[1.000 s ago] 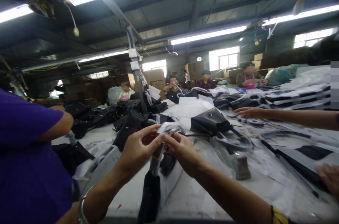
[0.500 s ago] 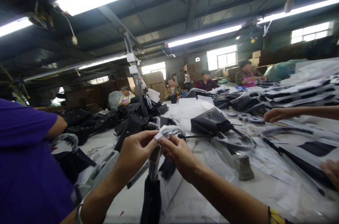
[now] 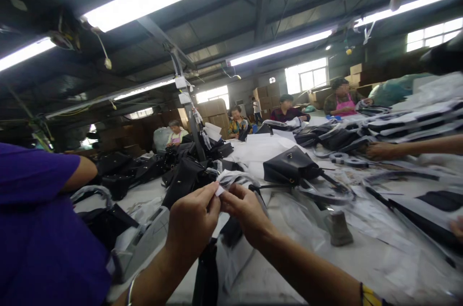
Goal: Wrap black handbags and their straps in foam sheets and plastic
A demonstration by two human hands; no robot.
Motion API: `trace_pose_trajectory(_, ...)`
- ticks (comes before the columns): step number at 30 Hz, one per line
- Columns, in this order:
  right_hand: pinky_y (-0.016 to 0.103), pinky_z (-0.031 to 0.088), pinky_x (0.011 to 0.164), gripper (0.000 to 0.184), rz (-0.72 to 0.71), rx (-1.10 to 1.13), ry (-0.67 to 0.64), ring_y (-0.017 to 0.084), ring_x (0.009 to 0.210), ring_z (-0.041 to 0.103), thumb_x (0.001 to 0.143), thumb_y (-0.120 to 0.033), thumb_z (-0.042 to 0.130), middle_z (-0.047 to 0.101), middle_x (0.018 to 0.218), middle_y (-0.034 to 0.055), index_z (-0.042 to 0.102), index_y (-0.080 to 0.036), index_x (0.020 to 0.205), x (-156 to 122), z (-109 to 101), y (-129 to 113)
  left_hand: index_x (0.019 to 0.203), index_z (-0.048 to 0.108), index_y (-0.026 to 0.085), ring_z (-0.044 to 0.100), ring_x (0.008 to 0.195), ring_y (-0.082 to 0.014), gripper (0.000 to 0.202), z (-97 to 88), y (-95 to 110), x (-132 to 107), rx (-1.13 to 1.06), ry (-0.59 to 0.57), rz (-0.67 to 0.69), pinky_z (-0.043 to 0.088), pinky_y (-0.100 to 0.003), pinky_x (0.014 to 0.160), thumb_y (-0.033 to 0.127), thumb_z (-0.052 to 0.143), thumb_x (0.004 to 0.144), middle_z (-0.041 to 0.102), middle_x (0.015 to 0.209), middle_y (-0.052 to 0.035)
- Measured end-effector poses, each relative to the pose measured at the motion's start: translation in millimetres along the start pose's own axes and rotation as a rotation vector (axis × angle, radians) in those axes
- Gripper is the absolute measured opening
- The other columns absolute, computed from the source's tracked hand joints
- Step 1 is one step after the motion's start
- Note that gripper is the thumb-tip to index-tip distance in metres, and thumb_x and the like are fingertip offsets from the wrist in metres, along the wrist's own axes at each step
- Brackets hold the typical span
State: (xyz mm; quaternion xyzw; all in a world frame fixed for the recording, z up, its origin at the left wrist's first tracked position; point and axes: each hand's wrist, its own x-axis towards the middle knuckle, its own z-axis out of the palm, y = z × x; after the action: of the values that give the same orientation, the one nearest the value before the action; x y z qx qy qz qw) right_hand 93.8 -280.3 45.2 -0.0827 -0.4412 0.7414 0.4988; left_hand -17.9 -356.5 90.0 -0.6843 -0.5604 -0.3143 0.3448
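My left hand [image 3: 191, 221] and my right hand [image 3: 244, 209] meet in front of me, fingertips pinched together on a small white piece [image 3: 219, 190] at the top of a strap wrapped in clear plastic. The black strap [image 3: 206, 277] hangs down below my hands toward the table edge. Both hands are closed in a pinch. Just behind them lies a black handbag [image 3: 289, 166] on white wrapping paper.
A person in a purple shirt [image 3: 39, 229] stands close on my left. Another person's arm [image 3: 408, 148] reaches in from the right over straps and tape rolls. Black bags [image 3: 181, 171] pile around a pole. A small grey block [image 3: 338, 229] stands on the table. Several workers sit at the far end.
My hands have drawn closer together and slightly lower, still pinching the wrapped strap end. The arm at the right has pulled back to the right.
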Motion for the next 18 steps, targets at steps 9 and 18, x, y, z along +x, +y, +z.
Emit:
trace_pose_trajectory(9, 0.025, 0.044, 0.068, 0.021, -0.14, -0.253, 0.033, 0.014, 0.071, 0.053, 0.073, -0.034, 0.076, 0.059, 0.072, -0.0011, 0.066, -0.015, 0.075, 1.1, -0.6, 6.0, 0.129, 0.059, -0.001, 0.066, 0.114, -0.0266, 0.042, 21.7, 13.3, -19.6, 0.3, 0.079, 0.087, 0.057, -0.034, 0.092, 0.017, 0.042, 0.095, 0.064, 0.13, -0.0204)
trace_pose_trajectory(18, 0.026, 0.046, 0.073, 0.03, -0.063, -0.162, -0.057, 0.014, 0.076, 0.059, 0.077, -0.044, 0.078, 0.064, 0.078, 0.0007, 0.071, -0.015, 0.081, -8.4, -10.8, -0.9, 0.138, 0.053, 0.005, 0.058, 0.127, -0.0279, 0.05, 13.9, 11.9, -27.2, 0.038, -0.041, -0.025, 0.05, -0.04, 0.104, 0.032, 0.042, 0.098, 0.057, 0.14, -0.0173)
